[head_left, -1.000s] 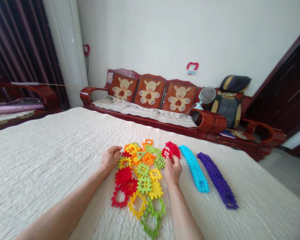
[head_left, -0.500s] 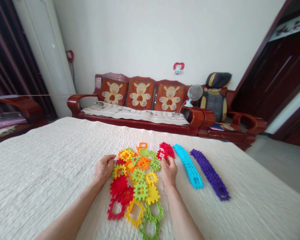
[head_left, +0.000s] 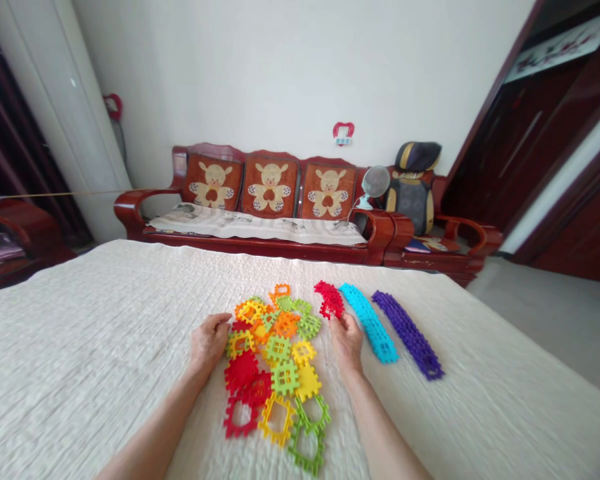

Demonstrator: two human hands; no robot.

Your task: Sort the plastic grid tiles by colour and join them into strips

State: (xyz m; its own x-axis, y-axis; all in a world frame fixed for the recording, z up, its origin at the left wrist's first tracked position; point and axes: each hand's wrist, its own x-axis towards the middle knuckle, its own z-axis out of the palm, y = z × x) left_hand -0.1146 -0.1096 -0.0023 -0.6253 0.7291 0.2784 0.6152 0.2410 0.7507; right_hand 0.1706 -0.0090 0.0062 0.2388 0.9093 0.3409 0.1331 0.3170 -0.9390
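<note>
Red tile row [head_left: 329, 299] lies beyond the right hand [head_left: 347, 343], apparently touching.

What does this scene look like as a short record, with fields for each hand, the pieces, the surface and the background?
Left hand: Left hand beside the mixed pile; nothing clearly held
Right hand: Right hand, fingertips at the near end of the red row; grip unclear
Mixed pile: red, yellow, green and orange notched pieces
Sorted rows: red, then light-blue row, then purple row, rightward
Surface: whitish textured cover
Background: wooden sofa, three bear cushions, fan
</note>
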